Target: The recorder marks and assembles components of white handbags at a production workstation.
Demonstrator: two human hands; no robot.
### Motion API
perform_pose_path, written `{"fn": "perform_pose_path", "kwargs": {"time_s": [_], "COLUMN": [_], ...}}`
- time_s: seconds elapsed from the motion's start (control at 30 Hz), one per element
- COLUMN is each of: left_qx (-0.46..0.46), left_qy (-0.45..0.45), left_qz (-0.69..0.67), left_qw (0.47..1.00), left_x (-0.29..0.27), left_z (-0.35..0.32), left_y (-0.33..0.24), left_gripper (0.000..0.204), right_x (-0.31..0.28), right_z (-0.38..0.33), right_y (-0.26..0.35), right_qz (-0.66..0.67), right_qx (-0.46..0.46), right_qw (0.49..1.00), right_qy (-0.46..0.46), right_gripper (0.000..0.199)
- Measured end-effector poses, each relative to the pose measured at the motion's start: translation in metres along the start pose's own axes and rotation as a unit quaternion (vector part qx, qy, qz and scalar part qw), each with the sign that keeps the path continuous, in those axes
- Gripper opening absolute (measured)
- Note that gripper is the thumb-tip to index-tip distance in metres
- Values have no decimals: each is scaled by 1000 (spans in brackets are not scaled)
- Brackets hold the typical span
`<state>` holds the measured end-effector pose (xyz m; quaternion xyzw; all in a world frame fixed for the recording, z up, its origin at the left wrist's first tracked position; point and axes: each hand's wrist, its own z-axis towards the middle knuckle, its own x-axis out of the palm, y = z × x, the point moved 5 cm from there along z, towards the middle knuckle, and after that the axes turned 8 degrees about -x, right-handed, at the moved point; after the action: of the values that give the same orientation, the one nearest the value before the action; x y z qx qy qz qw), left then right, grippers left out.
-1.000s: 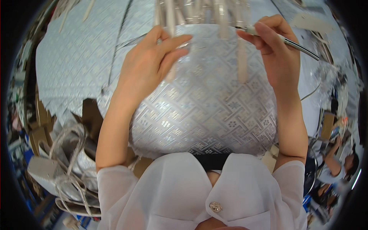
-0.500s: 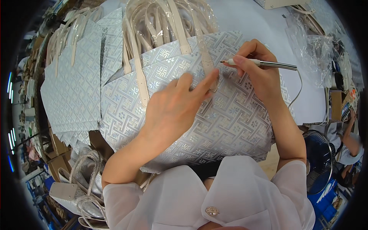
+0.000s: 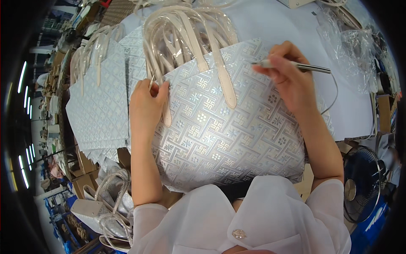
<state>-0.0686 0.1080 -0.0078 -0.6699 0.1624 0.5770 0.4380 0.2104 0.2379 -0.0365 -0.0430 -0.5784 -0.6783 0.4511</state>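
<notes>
A stack of silvery patterned bag panels (image 3: pixel 220 139) lies before me, with cream handles (image 3: pixel 228 91) fixed to the top one. Several handle loops (image 3: pixel 186 25) in clear plastic film rise beyond its far edge. Over the panel's right part, my right hand (image 3: pixel 292 76) is closed round a slim pen-like tool (image 3: pixel 311 67) with a metal barrel and a thin cable. The tool's tip points left, apart from the handle end, and looks slightly blurred. At the panel's left edge my left hand (image 3: pixel 146 108) is pinched by the left handle, with a thin pale strip (image 3: pixel 152 80) between its fingertips.
Another stack of similar panels (image 3: pixel 99 101) with handles stands at left. Finished-looking silvery bags (image 3: pixel 91 207) sit below it. Crumpled clear plastic (image 3: pixel 347 55) lies on the white table (image 3: pixel 270 21) at far right. A floor fan (image 3: pixel 361 184) stands at lower right.
My left hand has moved left from the right handle's end to the left handle, and its fingers have closed. The tool tip has lifted away from the handle. The view has shifted slightly.
</notes>
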Motion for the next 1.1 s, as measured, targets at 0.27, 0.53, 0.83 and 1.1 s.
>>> {"fn": "perform_pose_path", "kwargs": {"time_s": [0.27, 0.53, 0.83, 1.1], "left_qx": [181, -22, 245, 267], "left_qy": [-258, -272, 30, -90], "left_qz": [76, 176, 61, 51], "left_qw": [946, 946, 967, 958], "left_x": [-136, -286, 28, 17], "left_z": [-54, 129, 20, -68], "left_y": [-42, 103, -41, -45], "left_gripper": [12, 50, 36, 38], "right_x": [-58, -43, 37, 43], "right_z": [-35, -46, -19, -46], "right_y": [199, 191, 66, 8], "right_qz": [50, 23, -60, -64], "right_qx": [-336, -263, -88, 26], "right_qw": [940, 964, 994, 997], "right_qy": [-15, 37, -26, 26], "right_gripper": [12, 20, 8, 9]}}
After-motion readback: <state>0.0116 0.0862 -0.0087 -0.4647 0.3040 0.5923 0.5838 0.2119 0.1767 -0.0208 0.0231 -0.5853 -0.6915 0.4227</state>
